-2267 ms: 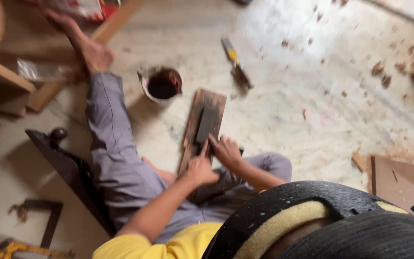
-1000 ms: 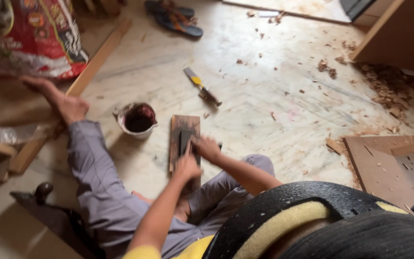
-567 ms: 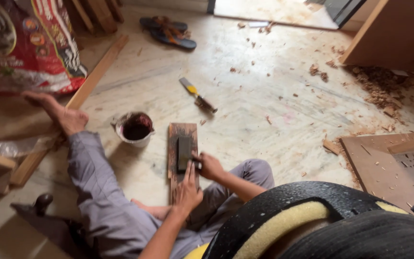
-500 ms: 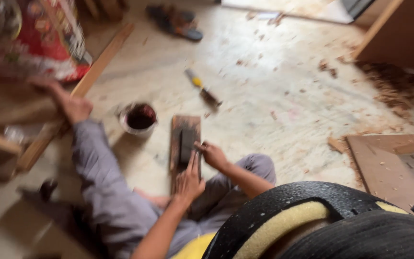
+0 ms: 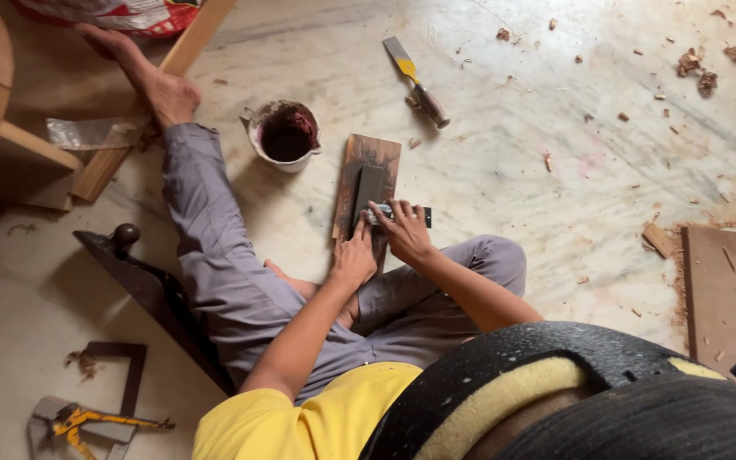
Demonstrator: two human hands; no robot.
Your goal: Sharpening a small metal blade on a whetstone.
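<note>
Down on the marble floor [image 5: 555, 170], a person sits w/ both hands on a dark sharpening stone [image 5: 369, 192] that lies on a small wooden board [image 5: 368, 153]. Landmark = the board. Left hand [image 5: 353, 260] is at the board's near end, fingers pressed flat on the stone's near edge, not wrapped round anything. Right hand [image 5: 404, 232] is just beside it, fingers together & clamped on a dark flat blade [image 5: 402, 215] laid crosswise on the stone, its end sticking out past the board's right edge. Left of the board, close by, a cup [image 5: 283, 136] of dark red-brown liquid. Beyond the board & to the right, a chisel [image 5: 415, 81] w/ yellow band, apart from it. Further left of the board, the person's bare foot [image 5: 159, 85] rests against a wood plank [image 5: 142, 111]. Nearer than the board & left, a black plane [image 5: 151, 290] by the grey-trousered leg; further out, a square & yellow tool [image 5: 95, 417]. Wood shavings scattered far right of the board
</note>
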